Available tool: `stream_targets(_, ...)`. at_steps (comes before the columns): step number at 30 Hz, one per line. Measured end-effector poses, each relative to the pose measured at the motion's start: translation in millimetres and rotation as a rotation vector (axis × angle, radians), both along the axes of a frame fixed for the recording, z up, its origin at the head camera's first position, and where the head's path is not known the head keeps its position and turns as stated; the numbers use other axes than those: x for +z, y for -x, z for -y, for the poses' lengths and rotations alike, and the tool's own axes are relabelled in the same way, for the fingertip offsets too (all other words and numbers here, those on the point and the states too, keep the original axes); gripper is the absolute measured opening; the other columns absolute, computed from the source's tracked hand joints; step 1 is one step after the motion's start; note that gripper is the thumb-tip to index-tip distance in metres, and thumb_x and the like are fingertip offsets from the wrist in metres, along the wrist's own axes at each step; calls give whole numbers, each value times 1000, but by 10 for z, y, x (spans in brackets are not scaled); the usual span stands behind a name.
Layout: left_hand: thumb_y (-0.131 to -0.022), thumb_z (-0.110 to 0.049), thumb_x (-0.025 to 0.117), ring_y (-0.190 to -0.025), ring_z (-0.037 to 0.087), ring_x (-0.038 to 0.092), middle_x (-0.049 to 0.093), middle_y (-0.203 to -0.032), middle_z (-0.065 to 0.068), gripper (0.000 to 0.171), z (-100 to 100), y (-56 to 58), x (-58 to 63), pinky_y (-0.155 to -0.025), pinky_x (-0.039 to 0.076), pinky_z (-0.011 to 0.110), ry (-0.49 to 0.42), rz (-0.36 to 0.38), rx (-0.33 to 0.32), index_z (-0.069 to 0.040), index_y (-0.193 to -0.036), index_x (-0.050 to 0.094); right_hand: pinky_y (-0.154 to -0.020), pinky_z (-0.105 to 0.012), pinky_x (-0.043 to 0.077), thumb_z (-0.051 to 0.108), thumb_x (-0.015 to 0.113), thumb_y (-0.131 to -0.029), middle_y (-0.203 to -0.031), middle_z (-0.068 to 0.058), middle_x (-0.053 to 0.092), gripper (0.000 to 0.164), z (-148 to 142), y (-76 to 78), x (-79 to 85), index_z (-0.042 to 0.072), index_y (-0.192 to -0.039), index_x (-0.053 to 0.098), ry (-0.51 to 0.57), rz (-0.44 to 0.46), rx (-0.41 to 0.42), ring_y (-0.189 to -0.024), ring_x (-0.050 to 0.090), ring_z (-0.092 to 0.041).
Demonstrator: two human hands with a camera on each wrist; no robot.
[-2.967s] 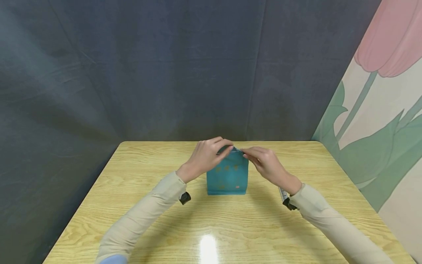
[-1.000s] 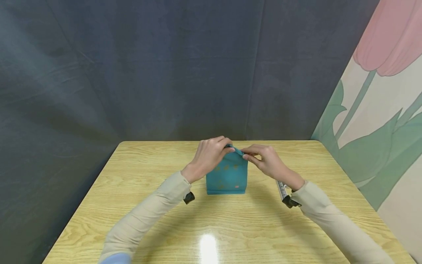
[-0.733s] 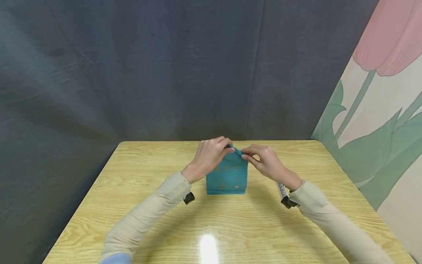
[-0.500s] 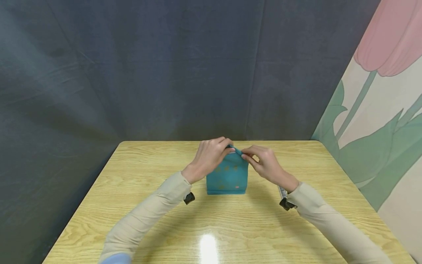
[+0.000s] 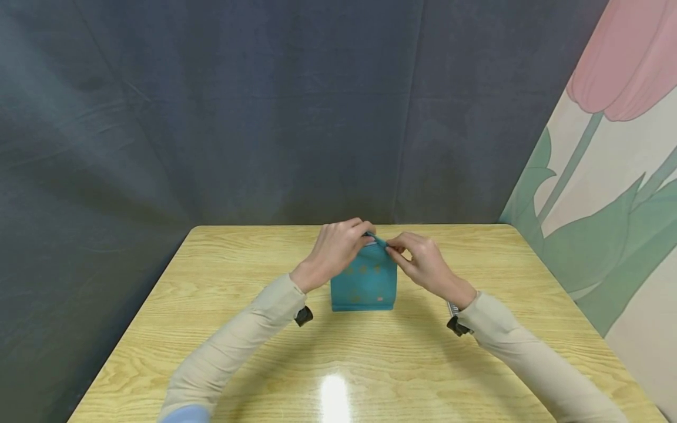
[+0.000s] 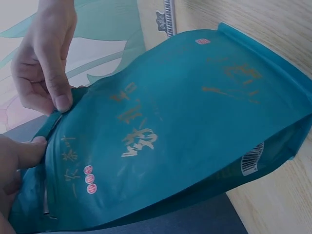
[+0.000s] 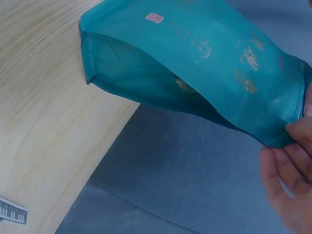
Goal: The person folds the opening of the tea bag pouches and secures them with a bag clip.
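Observation:
A teal tea pouch (image 5: 365,288) with gold lettering stands upright on the table, its top edge between my two hands. My left hand (image 5: 335,249) grips the top at the left, thumb on the near side. With thumb and forefinger my right hand (image 5: 425,264) pinches the top right corner. In the left wrist view a dark slit (image 6: 47,187) runs along below the top, the right hand (image 6: 44,63) at one end. The right wrist view shows the pouch's folded side gusset (image 7: 131,68). What the pouch contains is hidden.
A small strip printed with piano-like keys (image 7: 13,211) lies on the wooden table (image 5: 254,358), partly under the right forearm in the head view. A dark curtain (image 5: 296,117) hangs behind, and a tulip-painted wall (image 5: 597,252) stands at the right.
Since three seconds ago, my left hand has shifted slightly right along the pouch's top. My right hand has crept slightly left, still pinching the corner. The pouch stays in place.

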State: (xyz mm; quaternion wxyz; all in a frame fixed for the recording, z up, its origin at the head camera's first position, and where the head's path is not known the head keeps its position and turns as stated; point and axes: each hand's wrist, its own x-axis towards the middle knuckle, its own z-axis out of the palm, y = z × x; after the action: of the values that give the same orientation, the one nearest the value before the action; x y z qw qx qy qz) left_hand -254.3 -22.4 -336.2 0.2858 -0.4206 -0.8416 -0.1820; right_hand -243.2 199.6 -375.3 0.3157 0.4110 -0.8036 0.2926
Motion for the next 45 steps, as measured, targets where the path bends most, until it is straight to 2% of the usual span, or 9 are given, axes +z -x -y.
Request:
stream_targets(5, -92, -14, 72, -60, 11, 61, 68, -86, 1, 10, 8, -6, 38, -46, 38, 20, 17, 43, -10, -11, -102, 73, -59, -30, 55, -12, 75, -80, -80, -8, 65, 14, 28, -4, -7, -1, -86, 69, -17, -38, -18, -70, 65, -17)
stream_targets(16, -96, -15, 69, -51, 9, 49, 69, -88, 2, 5, 38, 9, 63, -42, 31, 22, 80, 82, -3, -15, -101, 70, -57, -30, 51, -10, 76, -79, -78, -5, 60, 15, 69, -31, -41, 2, -83, 68, -78, -130, -60, -68, 58, -16)
stream_targets(29, -95, -11, 60, -45, 9, 38, 60, -75, -3, 12, 32, 24, 44, -41, 24, 23, 112, 56, 55, -18, -99, 69, -52, -31, 41, -7, 75, -81, -74, -7, 50, 14, 108, -36, -89, 2, -85, 65, -176, -270, -111, -59, 45, -18)
stream_targets(33, -94, -11, 60, -45, 9, 38, 57, -73, -4, 12, 31, 22, 48, -41, 23, 22, 131, 54, 60, -18, -98, 68, -51, -31, 39, 0, 65, -94, -74, -9, 49, 5, 112, -40, -100, 0, -89, 66, -224, -326, -130, -58, 43, -19)
stream_targets(36, -93, -10, 60, -45, 9, 38, 57, -72, -4, 12, 35, 18, 52, -41, 23, 22, 138, 54, 57, -18, -98, 67, -49, -31, 38, 8, 50, -103, -74, -10, 49, 22, 115, -39, -108, -1, -91, 65, -262, -386, -150, -57, 42, -20)
stream_targets(38, -92, -10, 60, -45, 9, 39, 59, -73, -4, 13, 37, 14, 57, -41, 22, 22, 136, 57, 53, -18, -99, 68, -49, -32, 38, 10, 45, -105, -74, -11, 49, 26, 117, -36, -112, -2, -92, 65, -280, -416, -162, -58, 41, -20)
stream_targets(42, -92, -11, 61, -44, 9, 38, 62, -77, -3, 14, 41, 15, 62, -41, 22, 22, 134, 60, 45, -18, -100, 69, -49, -32, 38, 1, 66, -93, -75, -12, 49, 6, 121, -32, -121, -4, -94, 64, -298, -444, -175, -58, 41, -21)
stream_targets(43, -92, -11, 61, -44, 9, 38, 63, -78, -3, 14, 42, 17, 63, -41, 22, 22, 136, 61, 43, -18, -101, 69, -49, -32, 39, -1, 71, -87, -76, -13, 49, 10, 123, -31, -125, -5, -94, 65, -302, -451, -177, -59, 41, -21)
stream_targets(45, -93, -12, 62, -44, 9, 38, 65, -81, -2, 15, 43, 19, 62, -41, 21, 22, 150, 69, 42, -18, -103, 71, -50, -32, 39, -2, 69, -89, -76, -13, 50, 9, 124, -29, -135, -6, -95, 65, -307, -462, -178, -59, 41, -21)
